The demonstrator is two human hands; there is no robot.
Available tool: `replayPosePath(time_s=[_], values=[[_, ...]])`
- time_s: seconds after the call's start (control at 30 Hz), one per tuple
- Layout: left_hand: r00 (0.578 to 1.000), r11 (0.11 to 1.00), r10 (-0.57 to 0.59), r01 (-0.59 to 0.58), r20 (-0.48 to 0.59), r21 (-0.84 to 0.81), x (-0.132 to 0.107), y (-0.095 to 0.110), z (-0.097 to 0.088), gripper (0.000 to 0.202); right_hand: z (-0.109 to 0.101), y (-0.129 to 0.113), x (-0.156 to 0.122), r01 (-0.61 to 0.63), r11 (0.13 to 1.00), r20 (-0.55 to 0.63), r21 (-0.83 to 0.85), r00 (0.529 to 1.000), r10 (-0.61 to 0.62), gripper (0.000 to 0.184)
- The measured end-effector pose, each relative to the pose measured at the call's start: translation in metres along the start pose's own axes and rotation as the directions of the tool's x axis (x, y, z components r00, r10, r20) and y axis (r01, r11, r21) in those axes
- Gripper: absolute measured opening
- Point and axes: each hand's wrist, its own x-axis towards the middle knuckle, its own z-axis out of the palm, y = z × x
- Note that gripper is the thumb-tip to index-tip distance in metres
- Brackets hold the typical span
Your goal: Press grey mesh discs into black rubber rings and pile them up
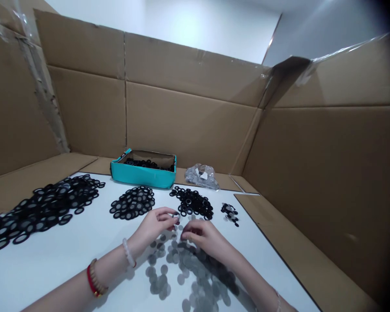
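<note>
My left hand (162, 219), with bracelets on its wrist, pinches a small black ring (176, 214) between thumb and fingertips. Part of that ring is hidden by the fingers. Close by on the right, my right hand (199, 234) has its fingers curled with the thumb against them; what they hold, if anything, does not show. Below both hands lies a loose spread of grey translucent discs (195, 268), partly under the right forearm. Just beyond the hands is a pile of black rings (193, 202).
Black rings with pale centres form a large heap (48, 208) at left and a smaller pile (133, 203) nearer the middle. A small cluster (230, 214) lies right. Behind stand a teal box (143, 174) of black rings and a clear plastic bag (201, 176). Cardboard walls (188, 117) enclose the white board.
</note>
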Motion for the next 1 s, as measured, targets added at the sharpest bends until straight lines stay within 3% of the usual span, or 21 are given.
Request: replayPosePath(time_s=[0.1,0.27,0.6,0.7,0.87,1.0], values=[[0.992,0.989,0.122,-0.124,0.034,0.079,0.000,-0.004,0.002,0.023,0.000,-0.003,0.003,-0.016,0.990,-0.101,0.143,0.994,0.031,0.023],[0.978,0.965,0.187,-0.201,0.097,0.167,-0.004,-0.007,0.003,0.019,0.001,-0.006,0.007,-0.085,0.909,-0.115,0.407,0.983,0.144,0.034],[0.959,0.930,0.268,-0.284,0.096,0.234,-0.015,-0.002,0.010,0.020,0.007,-0.008,0.005,-0.077,0.894,-0.122,0.441,0.982,0.144,0.035],[0.967,0.946,0.249,-0.256,0.058,0.201,-0.013,-0.003,0.012,0.019,0.008,-0.009,0.004,-0.044,0.905,-0.119,0.423,0.987,0.104,0.036],[0.994,0.994,0.105,-0.104,-0.042,0.031,-0.010,0.003,0.014,0.026,0.010,-0.013,0.001,0.028,0.926,-0.163,0.378,0.986,0.037,0.038],[0.997,0.997,0.060,-0.062,-0.053,-0.041,-0.014,0.010,0.015,0.029,0.010,-0.012,0.001,0.060,0.933,-0.166,0.355,0.986,0.000,0.035]])
